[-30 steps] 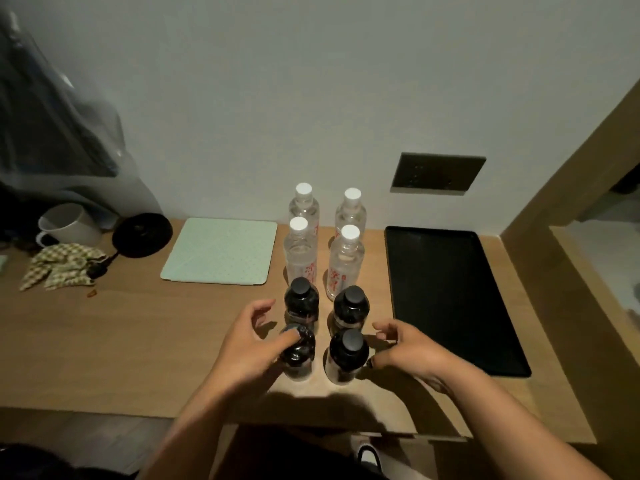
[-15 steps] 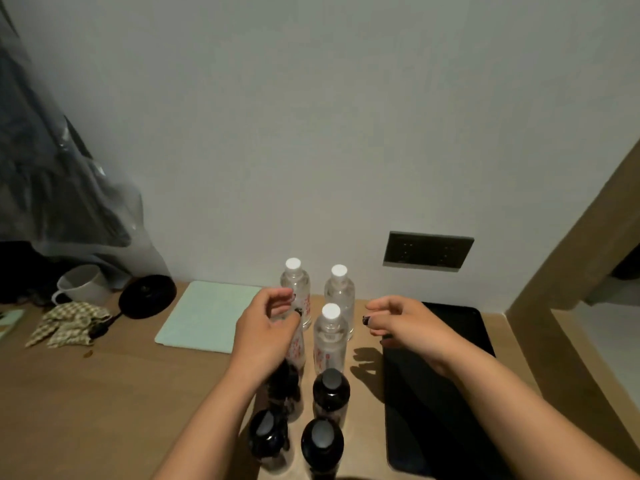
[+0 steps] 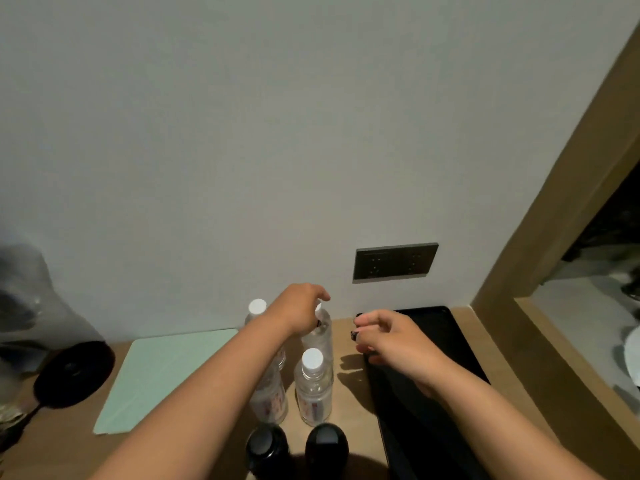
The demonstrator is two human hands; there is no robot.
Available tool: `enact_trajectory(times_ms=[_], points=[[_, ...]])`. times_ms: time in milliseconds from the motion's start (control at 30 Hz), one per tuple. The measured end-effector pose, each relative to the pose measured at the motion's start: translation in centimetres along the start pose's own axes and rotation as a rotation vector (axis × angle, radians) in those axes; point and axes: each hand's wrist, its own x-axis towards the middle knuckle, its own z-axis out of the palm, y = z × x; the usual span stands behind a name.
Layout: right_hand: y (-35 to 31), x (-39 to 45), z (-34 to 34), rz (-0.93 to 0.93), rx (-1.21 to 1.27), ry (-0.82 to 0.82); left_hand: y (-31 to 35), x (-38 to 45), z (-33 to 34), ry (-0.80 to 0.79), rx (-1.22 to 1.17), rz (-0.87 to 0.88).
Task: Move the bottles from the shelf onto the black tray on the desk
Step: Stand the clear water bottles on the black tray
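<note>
Now, left hand (image 3: 300, 311): I've got it curled over the top of the far-right water bottle (image 3: 320, 336), fingers wrapped round the cap and neck, because the neck is the only part clear of its neighbours
Right hand (image 3: 394, 342): loosely curled, holding nothing, hovering above the black tray (image 3: 446, 344) at about 3 o'clock of the bottles; I judge it waits there to take or steady the bottle
Water bottles: four clear ones in a tight two-by-two block; the far-left bottle (image 3: 257, 308) peeks out at 9 o'clock of my left hand, the near-right bottle (image 3: 313, 386) stands at 6 o'clock of the one I hold, and the near-left bottle (image 3: 270, 400) is partly hidden under my forearm
Dark bottles: a left dark bottle (image 3: 266, 450) and a right dark bottle (image 3: 326, 445) at 6 o'clock of the block, cut off by the bottom edge
Tray: flat on the desk (image 3: 349, 403) just beside the bottles; no bottle on the part I can see
Whether the held bottle is lifted: cannot tell
Mint pad (image 3: 162, 375): at 9 o'clock, out of the path
Risk: packed this close, a tilted lift could knock a neighbour, so I'd go straight up
</note>
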Motion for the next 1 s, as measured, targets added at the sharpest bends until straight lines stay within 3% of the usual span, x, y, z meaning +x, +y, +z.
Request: enact_trajectory(times_ms=[233,700,1000], points=[[1.6,0.8,0.5,0.042,0.035,0.036,-0.8,0.0,0.6,0.053,0.101,0.038],[1.7,1.6,-1.4,-0.403,-0.078,0.218,8.6,-2.6,-6.2,0.533,-0.161,0.091],[3.9,2.8,-4.7,-0.408,-0.079,0.228,12.7,-1.0,-2.8,0.397,-0.318,0.129]])
